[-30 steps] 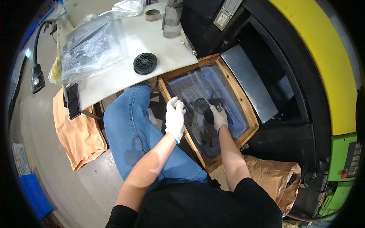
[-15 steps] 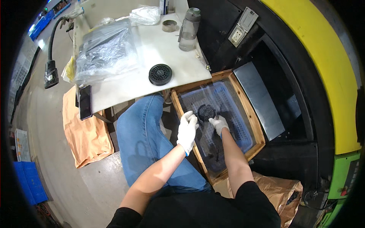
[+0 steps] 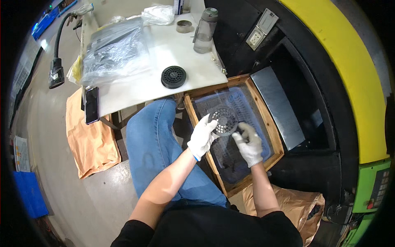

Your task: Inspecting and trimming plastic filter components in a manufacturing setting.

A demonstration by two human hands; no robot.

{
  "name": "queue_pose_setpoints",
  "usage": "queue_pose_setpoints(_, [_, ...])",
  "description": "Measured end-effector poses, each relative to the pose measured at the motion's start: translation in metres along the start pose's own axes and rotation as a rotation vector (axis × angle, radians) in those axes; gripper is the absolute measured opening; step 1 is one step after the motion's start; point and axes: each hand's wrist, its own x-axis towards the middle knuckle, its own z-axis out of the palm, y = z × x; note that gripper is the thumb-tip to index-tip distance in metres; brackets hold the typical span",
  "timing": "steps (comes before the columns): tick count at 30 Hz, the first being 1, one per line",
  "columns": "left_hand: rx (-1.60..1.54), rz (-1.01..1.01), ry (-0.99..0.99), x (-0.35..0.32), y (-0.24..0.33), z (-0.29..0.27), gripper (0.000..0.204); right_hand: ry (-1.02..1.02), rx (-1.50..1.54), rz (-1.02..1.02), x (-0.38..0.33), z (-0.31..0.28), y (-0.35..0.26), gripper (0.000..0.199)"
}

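My left hand and my right hand, both in white gloves, hold a round black plastic grille disc between them. The disc is lifted over a wooden-framed tray lined with blue plastic, which holds more dark parts. My left fingers grip the disc's left edge; my right fingers pinch its lower right edge. A second matching black grille disc lies on the white table beyond my knee.
On the table lie a clear plastic bag of dark parts, a grey bottle, a tape roll and a phone at its edge. Brown paper bags stand on the floor. A black and yellow machine rises at right.
Both hands have raised a grille disc out of the tray and now hold it between them. The view has shifted, so the table and tray sit lower in the picture.
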Motion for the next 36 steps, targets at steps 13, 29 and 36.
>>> queue_pose_setpoints(13, [1.194,0.154,0.089,-0.013,-0.003,0.008,0.032,-0.364,-0.364,0.052,0.009,0.013,-0.019,0.045])
queue_pose_setpoints(29, [0.617,-0.049,-0.008,-0.016,-0.007,0.001,0.035,-0.313,1.058,0.519,-0.01,0.044,-0.024,0.024])
queue_pose_setpoints(36, [0.733,-0.063,0.46,-0.02,0.0,0.006,0.035,-0.147,0.307,0.196,0.0,0.051,-0.032,0.031])
